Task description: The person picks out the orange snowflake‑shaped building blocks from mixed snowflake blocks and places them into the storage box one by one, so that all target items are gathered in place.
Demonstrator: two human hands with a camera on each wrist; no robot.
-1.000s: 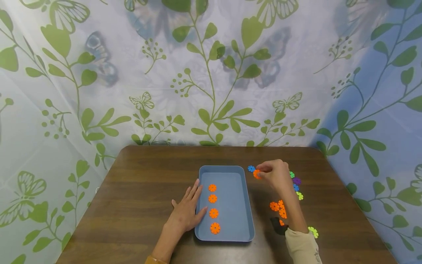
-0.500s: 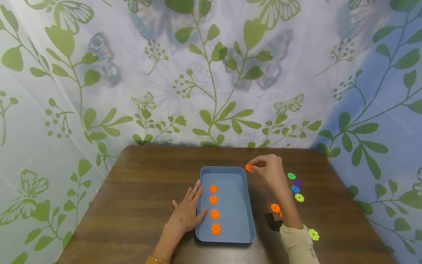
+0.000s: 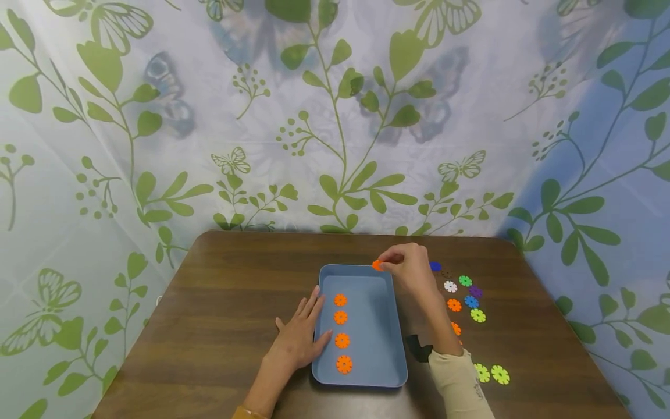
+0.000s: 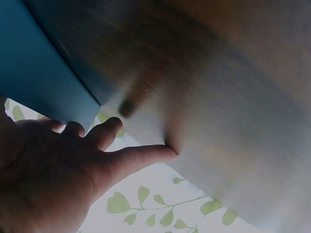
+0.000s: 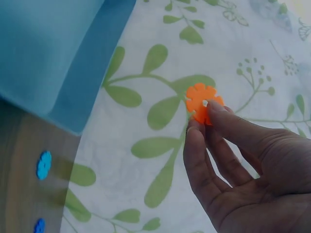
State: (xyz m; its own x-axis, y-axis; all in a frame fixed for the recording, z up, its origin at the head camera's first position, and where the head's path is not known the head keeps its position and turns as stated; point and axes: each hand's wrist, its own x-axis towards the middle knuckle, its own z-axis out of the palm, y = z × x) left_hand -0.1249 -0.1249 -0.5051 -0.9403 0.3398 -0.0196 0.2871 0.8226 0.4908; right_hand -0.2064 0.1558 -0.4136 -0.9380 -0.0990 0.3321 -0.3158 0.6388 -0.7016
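My right hand (image 3: 410,270) pinches an orange notched plastic disc (image 3: 377,265) between thumb and fingers, overlapping the far right corner of the blue-grey tray (image 3: 374,326) in the head view. The right wrist view shows the orange disc (image 5: 198,99) upright at the fingertips, thumb over its centre hole. Along the tray's left side, my left hand (image 3: 295,337) rests at the rim with its fingers spread and straight. Inside the tray, several orange discs, one of them this disc (image 3: 342,340), lie in a row near the left wall.
Right of the tray lie scattered discs: white (image 3: 451,286), green (image 3: 465,281), purple (image 3: 475,291), orange (image 3: 454,305) and yellow-green (image 3: 500,375). A black object (image 3: 417,349) shows beside the right wrist. Behind the brown table (image 3: 235,279) hangs a leaf-patterned cloth (image 3: 335,145).
The right hand has carried the orange disc left, from beside the tray to its far right corner. More loose discs show behind the arm. The left hand stays in place.
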